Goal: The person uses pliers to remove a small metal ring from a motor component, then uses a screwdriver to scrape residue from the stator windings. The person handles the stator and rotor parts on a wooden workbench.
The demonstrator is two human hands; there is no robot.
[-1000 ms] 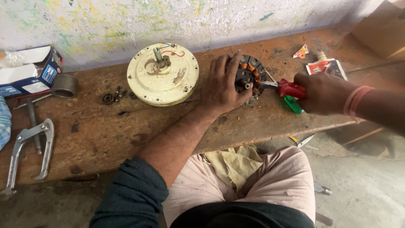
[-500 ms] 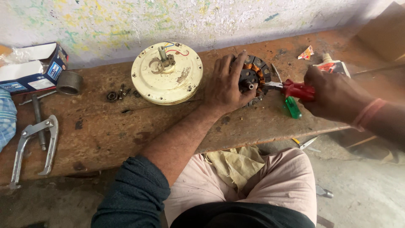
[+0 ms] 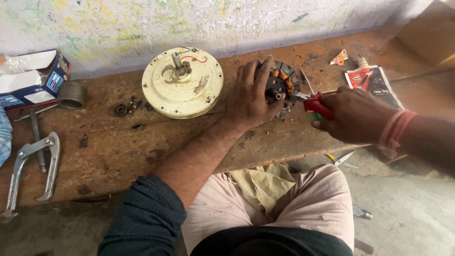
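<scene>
— On the desk (image 3: pixel 118 151), right of middle, what has the left hand (image 3: pixel 253 95) got?

— A stator (image 3: pixel 284 81): dark core, copper windings round the rim. It lies flat on the wood, just right of the cream cover (image 3: pixel 182 90). The hand's grip is clamped over it from above, fingers spread across the top, thumb at the near edge.

— And the right hand (image 3: pixel 353 114)?

— Its grip is closed round a red-handled tool (image 3: pixel 316 105). The metal tip points left and meets the stator's right side, near the centre hole. Pliers or a driver, I cannot tell; the fist hides most of it.

— So which step is this?

— My reading: the tool is working at something on the stator's core while the other hand pins it down. What the tip bears on is too small to see.

— What would the next move call for?

— I judge a firm hold from the left, so the stator cannot twist or slide, and a short, controlled push or pull from the right. A slip could drive the tip into the windings or the thumb beside it.

— Anything else close by?

— Small bearings (image 3: pixel 121 110) left of the cover, a steel ring (image 3: pixel 71 95) by a box (image 3: pixel 33 78), a puller (image 3: pixel 28 166) at the far left, and a pouch (image 3: pixel 372 80) behind the right hand. A cloth (image 3: pixel 260 182) lies on the lap.
</scene>
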